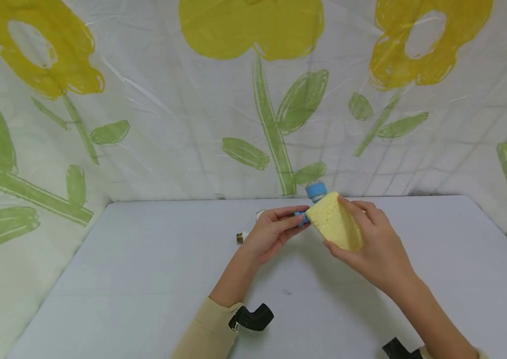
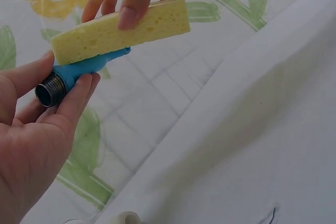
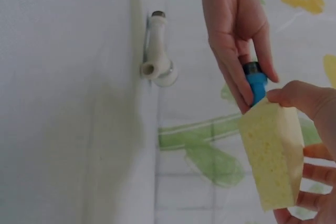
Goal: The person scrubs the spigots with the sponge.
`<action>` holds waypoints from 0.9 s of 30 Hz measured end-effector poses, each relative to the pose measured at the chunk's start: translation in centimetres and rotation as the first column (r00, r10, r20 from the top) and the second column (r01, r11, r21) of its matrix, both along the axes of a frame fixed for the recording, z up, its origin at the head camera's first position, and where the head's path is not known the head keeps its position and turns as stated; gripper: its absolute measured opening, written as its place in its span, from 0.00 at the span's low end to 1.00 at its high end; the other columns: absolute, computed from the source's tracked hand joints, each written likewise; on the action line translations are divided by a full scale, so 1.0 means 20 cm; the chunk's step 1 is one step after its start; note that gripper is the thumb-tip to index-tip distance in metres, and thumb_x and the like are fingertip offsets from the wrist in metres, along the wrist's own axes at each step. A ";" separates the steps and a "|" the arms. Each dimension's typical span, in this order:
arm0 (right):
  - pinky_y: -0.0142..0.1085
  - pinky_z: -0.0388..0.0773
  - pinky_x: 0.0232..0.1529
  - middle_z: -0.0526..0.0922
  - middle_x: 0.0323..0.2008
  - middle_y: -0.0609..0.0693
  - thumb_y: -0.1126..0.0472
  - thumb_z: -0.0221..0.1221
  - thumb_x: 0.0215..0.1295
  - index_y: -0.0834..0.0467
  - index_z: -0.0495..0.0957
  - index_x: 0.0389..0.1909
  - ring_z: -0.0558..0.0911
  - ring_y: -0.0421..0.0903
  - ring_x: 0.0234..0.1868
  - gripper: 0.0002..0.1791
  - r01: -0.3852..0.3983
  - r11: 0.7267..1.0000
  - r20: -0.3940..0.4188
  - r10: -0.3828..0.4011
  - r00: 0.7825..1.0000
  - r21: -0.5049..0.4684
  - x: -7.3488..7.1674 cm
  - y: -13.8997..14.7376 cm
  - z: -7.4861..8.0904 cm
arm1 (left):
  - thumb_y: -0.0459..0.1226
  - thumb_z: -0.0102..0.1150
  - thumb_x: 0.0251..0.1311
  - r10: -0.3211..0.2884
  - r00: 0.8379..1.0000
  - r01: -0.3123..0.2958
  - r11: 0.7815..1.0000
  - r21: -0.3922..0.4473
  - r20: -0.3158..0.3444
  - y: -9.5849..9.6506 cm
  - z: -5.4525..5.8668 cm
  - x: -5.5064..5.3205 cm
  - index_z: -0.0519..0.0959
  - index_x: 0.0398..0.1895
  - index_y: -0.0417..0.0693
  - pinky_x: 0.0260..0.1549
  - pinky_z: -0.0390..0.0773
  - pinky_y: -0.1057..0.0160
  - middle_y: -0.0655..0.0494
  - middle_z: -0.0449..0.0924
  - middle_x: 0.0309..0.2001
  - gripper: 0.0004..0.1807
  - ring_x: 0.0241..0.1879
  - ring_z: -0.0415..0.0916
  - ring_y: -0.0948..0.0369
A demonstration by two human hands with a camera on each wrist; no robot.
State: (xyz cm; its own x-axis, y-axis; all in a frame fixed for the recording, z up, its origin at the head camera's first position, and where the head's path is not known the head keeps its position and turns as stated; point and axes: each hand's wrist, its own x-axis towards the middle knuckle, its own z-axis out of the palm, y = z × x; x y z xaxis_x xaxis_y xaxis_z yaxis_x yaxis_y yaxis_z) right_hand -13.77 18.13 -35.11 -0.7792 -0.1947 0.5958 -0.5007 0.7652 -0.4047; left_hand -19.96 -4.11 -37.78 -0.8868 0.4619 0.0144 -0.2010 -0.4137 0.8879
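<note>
My left hand [image 1: 268,237] pinches a blue pipe fitting [image 2: 79,73] between thumb and fingers. Its dark threaded end [image 2: 51,91] faces the left wrist camera, and the narrow end points away. A yellow sponge [image 1: 334,224] is in my right hand [image 1: 376,249], gripped by its edges between thumb and fingers. In the left wrist view the sponge lies along the top of the blue fitting and appears to touch it, hiding part of it. Both hands are raised above the far part of the table.
A white pipe fitting [image 3: 156,45] with a dark threaded end lies on the white table [image 1: 145,279], partly hidden by my left hand in the head view. Behind the sponge stands a clear bottle with a blue cap [image 1: 316,189]. A flower-patterned sheet [image 1: 168,124] hangs behind the table.
</note>
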 end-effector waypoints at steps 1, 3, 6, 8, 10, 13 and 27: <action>0.59 0.85 0.41 0.79 0.57 0.62 0.60 0.83 0.44 0.61 0.75 0.70 0.80 0.63 0.54 0.48 0.012 1.000 -0.012 -0.012 1.000 -0.008 0.00 -0.01 0.00 | 0.20 0.47 0.76 0.000 1.000 0.000 1.000 0.002 0.000 0.00 0.00 0.00 0.67 0.71 0.19 0.62 0.82 0.62 0.35 0.77 0.66 0.23 0.51 0.85 0.64; 0.59 0.84 0.42 0.79 0.57 0.64 0.60 0.83 0.44 0.63 0.75 0.70 0.80 0.64 0.53 0.48 0.040 0.999 -0.030 -0.041 0.999 -0.027 0.00 -0.02 0.00 | 0.20 0.47 0.76 -0.001 1.000 0.001 1.000 0.008 -0.006 0.01 0.00 0.00 0.66 0.71 0.19 0.63 0.81 0.61 0.33 0.76 0.67 0.23 0.52 0.84 0.64; 0.58 0.84 0.41 0.79 0.56 0.65 0.59 0.84 0.44 0.65 0.75 0.69 0.81 0.64 0.51 0.49 0.062 0.997 -0.023 -0.063 0.998 -0.048 0.01 -0.04 -0.01 | 0.20 0.47 0.76 0.006 1.000 -0.006 1.000 0.004 -0.011 0.02 0.00 0.01 0.66 0.70 0.18 0.64 0.81 0.60 0.38 0.80 0.62 0.23 0.52 0.84 0.64; 0.57 0.84 0.40 0.79 0.56 0.65 0.58 0.84 0.44 0.66 0.75 0.69 0.81 0.63 0.50 0.49 0.063 0.997 -0.018 -0.064 0.998 -0.049 0.01 -0.05 -0.01 | 0.20 0.47 0.75 0.016 1.000 -0.016 1.000 -0.003 -0.010 0.02 0.00 0.01 0.66 0.70 0.17 0.64 0.81 0.60 0.43 0.83 0.58 0.22 0.51 0.84 0.64; 0.56 0.84 0.39 0.79 0.55 0.65 0.58 0.84 0.44 0.66 0.75 0.69 0.81 0.63 0.49 0.49 0.064 0.997 -0.018 -0.065 0.998 -0.045 0.02 -0.06 -0.01 | 0.19 0.47 0.75 0.026 1.000 -0.026 1.000 -0.007 -0.004 0.03 -0.01 0.01 0.66 0.69 0.16 0.63 0.81 0.61 0.47 0.84 0.54 0.22 0.50 0.85 0.65; 0.56 0.84 0.39 0.80 0.54 0.65 0.57 0.84 0.43 0.66 0.75 0.68 0.82 0.63 0.48 0.49 0.071 0.996 -0.040 -0.073 0.997 -0.046 0.02 -0.07 -0.01 | 0.19 0.47 0.75 0.029 1.000 -0.029 1.000 -0.007 -0.010 0.03 -0.02 0.00 0.66 0.69 0.16 0.63 0.81 0.60 0.49 0.84 0.53 0.22 0.50 0.84 0.65; 0.54 0.84 0.38 0.79 0.52 0.66 0.59 0.84 0.42 0.69 0.75 0.68 0.82 0.63 0.45 0.49 0.079 0.994 -0.076 -0.085 0.993 -0.075 0.02 -0.10 -0.04 | 0.20 0.48 0.76 0.031 0.999 -0.032 0.999 -0.026 -0.017 0.04 -0.01 0.01 0.67 0.70 0.18 0.62 0.82 0.63 0.37 0.81 0.62 0.22 0.50 0.84 0.66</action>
State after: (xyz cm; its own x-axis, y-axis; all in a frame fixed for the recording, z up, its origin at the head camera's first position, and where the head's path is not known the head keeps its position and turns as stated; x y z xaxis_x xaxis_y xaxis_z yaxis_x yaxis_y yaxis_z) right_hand -13.34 16.07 -35.99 -0.7404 -0.0862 0.6666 -0.4699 0.7755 -0.4217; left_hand -19.77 -3.39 -38.02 -0.9007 0.4340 0.0175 -0.1735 -0.3963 0.9016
